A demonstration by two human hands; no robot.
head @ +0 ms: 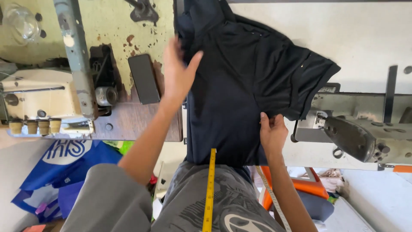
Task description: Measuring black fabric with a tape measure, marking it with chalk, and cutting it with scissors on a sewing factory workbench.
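Dark navy shirt (pixel 240 90) lies spread on the white surface (pixel 365 38). Left hand (pixel 178 73) open, flat on the shirt's left edge. Right hand (pixel 271 131) pinches its lower right hem. Yellow tape measure (pixel 209 193) hangs at the person's chest.

Navy shirt (pixel 240 86), yellow tape measure (pixel 210 189)

place: sewing workshop | signs: sewing machine (pixel 43 103), measuring tape (pixel 209 193), iron (pixel 354 137)
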